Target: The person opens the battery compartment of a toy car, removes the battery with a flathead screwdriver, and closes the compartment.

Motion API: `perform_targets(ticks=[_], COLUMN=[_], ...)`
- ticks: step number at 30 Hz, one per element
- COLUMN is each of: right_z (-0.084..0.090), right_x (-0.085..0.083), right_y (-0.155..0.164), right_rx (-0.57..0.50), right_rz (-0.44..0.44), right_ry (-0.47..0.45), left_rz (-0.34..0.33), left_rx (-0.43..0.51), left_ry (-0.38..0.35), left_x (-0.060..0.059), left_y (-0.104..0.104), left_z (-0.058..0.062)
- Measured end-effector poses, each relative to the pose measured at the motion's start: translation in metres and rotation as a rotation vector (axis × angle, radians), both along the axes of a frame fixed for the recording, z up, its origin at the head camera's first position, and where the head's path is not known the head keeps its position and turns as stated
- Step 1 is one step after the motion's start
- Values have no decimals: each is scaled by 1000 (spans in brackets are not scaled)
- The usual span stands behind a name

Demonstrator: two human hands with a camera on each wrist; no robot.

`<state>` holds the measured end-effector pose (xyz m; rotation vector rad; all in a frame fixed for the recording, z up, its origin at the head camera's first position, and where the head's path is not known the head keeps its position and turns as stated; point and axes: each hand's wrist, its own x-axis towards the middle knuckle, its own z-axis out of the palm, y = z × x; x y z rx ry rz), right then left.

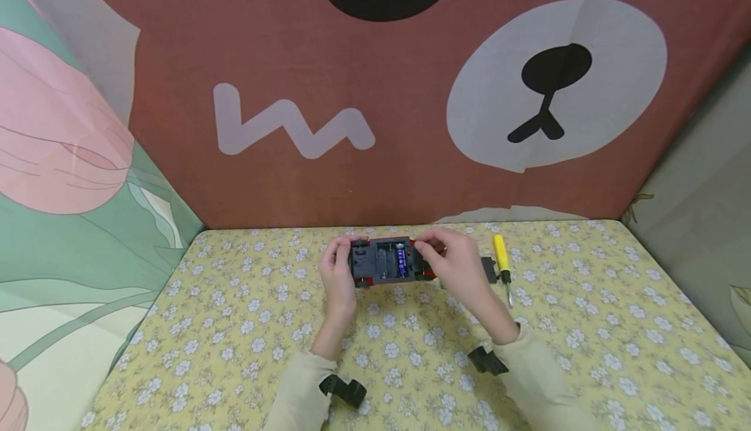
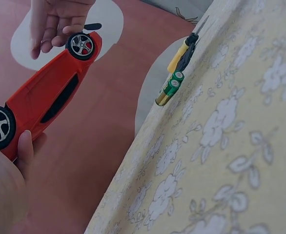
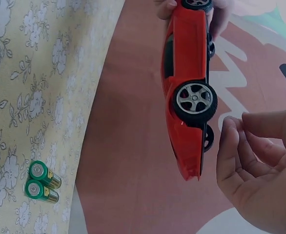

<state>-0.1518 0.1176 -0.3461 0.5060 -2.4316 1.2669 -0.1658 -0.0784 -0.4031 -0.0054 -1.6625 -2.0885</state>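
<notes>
From the head view your left hand [image 1: 338, 273] grips the upturned toy car [image 1: 387, 261] near the table's [image 1: 235, 326] far edge while your right hand [image 1: 454, 263] pinches its other end; the left wrist view shows two batteries [image 2: 170, 87] and a screwdriver [image 2: 184, 51] at that edge; the right wrist view shows your right fingers [image 3: 240, 146] curled loosely beside its wheel.

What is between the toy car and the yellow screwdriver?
In the head view, the right hand and a small black piece lie between the toy car and the yellow screwdriver.
</notes>
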Motion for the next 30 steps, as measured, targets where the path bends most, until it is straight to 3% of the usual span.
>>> perform_targets(ticks=[10, 20, 30], right_z=[-5, -8, -8], right_x=[1, 4, 4], right_y=[-9, -13, -14], right_rx=[102, 224, 243], right_rz=[20, 8, 5], right_ry=[27, 4, -33], left_rz=[-7, -12, -26], left_rx=[-6, -29, -22], left_ry=[33, 17, 16], left_x=[-2, -1, 0], left_y=[0, 0, 0], left_z=[-2, -1, -2])
